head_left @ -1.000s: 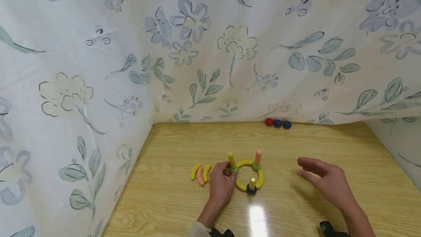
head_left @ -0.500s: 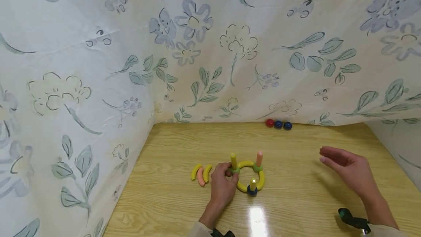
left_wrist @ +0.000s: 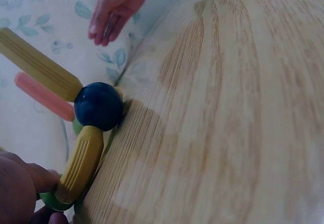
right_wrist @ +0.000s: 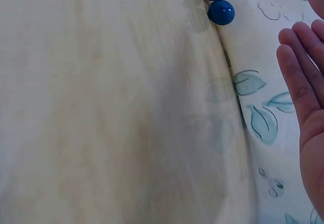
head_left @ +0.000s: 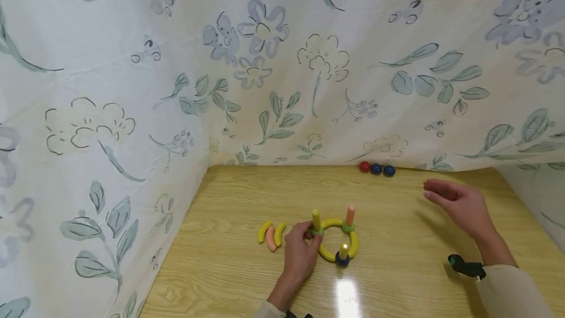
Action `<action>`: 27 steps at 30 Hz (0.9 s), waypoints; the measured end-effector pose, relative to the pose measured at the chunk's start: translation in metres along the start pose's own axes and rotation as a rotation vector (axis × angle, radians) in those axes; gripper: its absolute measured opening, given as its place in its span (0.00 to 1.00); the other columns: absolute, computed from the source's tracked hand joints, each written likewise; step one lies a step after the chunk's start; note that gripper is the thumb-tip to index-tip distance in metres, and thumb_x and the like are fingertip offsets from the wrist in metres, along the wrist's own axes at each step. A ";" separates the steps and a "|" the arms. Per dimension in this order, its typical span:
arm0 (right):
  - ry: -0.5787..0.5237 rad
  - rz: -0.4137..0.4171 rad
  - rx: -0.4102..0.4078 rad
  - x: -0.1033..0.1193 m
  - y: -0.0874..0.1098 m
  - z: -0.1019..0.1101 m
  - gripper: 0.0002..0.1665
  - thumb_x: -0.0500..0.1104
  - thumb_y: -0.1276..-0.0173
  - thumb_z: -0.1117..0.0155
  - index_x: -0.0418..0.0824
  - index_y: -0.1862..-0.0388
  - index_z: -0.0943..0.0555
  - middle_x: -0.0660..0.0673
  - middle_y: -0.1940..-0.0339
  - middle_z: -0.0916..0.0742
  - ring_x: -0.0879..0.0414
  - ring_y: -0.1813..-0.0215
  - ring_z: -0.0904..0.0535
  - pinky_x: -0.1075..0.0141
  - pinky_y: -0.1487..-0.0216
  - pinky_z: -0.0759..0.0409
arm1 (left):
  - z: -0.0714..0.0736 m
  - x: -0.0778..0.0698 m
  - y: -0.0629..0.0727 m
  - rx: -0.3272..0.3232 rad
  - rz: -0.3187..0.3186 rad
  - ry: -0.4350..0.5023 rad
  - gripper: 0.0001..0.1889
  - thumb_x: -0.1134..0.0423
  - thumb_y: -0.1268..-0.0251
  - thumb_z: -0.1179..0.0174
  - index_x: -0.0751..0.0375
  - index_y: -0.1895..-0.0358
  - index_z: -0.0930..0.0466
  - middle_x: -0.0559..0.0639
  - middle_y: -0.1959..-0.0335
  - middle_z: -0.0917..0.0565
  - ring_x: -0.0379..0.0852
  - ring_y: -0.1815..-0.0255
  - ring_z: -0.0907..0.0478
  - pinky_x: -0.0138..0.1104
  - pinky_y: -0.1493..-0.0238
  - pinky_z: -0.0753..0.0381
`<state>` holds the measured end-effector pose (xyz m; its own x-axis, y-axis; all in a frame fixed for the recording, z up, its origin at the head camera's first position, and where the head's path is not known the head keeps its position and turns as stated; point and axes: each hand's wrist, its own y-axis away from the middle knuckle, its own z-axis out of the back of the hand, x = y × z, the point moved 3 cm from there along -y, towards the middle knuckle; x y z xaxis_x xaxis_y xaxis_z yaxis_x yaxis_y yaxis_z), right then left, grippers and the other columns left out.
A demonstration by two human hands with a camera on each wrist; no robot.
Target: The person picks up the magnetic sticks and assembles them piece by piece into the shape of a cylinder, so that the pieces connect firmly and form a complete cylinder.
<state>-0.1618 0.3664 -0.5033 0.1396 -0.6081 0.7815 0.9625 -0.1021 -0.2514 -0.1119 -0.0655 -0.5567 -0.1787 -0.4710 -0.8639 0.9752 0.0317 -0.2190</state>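
A ring of yellow curved rods (head_left: 332, 222), joined by balls, lies on the table. My left hand (head_left: 301, 249) pinches the green ball (left_wrist: 52, 200) at the ring's left between thumb and fingers. From that ball rises an upright yellow stick (head_left: 316, 220). A pink stick (head_left: 350, 216) stands on the other green ball (head_left: 348, 228) at the back right. In front, a dark blue ball (left_wrist: 98, 106) carries a second yellow stick (left_wrist: 40, 64). Off to the right, my right hand (head_left: 461, 207) hovers over the table, holding nothing, fingers extended.
Left of the ring lie two loose yellow curved rods (head_left: 279, 234) with a pink curved rod (head_left: 271, 239) between them. Along the back edge sit a red ball (head_left: 364, 167) and two blue balls (head_left: 389, 171). Floral cloth (head_left: 265, 126) walls the wooden table (head_left: 229, 200) behind and at the sides.
My right hand has moved right, away from the ring, then farther back toward the cloth. The left hand keeps its hold on the green ball.
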 end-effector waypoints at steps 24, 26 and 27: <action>-0.074 -0.005 0.067 -0.012 -0.076 -0.049 0.30 0.50 0.24 0.23 0.34 0.32 0.15 0.42 0.40 0.08 0.84 0.54 0.18 0.84 0.54 0.20 | 0.004 0.007 0.003 0.023 -0.015 0.045 0.16 0.64 0.30 0.24 0.55 0.42 0.11 0.47 0.51 0.10 0.41 0.56 0.15 0.27 0.60 0.21; -0.072 -0.017 0.075 -0.013 -0.081 -0.053 0.32 0.52 0.24 0.24 0.33 0.31 0.16 0.36 0.37 0.09 0.84 0.54 0.19 0.84 0.54 0.20 | 0.005 0.007 0.003 0.028 -0.018 0.047 0.16 0.64 0.30 0.25 0.56 0.42 0.11 0.47 0.51 0.10 0.41 0.56 0.15 0.27 0.60 0.21; -0.065 -0.023 0.084 -0.014 -0.083 -0.054 0.33 0.53 0.24 0.24 0.34 0.30 0.16 0.34 0.36 0.11 0.85 0.54 0.20 0.84 0.54 0.20 | 0.005 0.007 0.003 0.030 -0.019 0.047 0.16 0.64 0.30 0.25 0.56 0.42 0.11 0.47 0.51 0.10 0.40 0.56 0.15 0.27 0.60 0.21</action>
<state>-0.2562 0.3404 -0.5242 0.1294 -0.5538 0.8226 0.9813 -0.0478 -0.1866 -0.1095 -0.0731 -0.5616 -0.2026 -0.4290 -0.8803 0.9749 -0.0039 -0.2224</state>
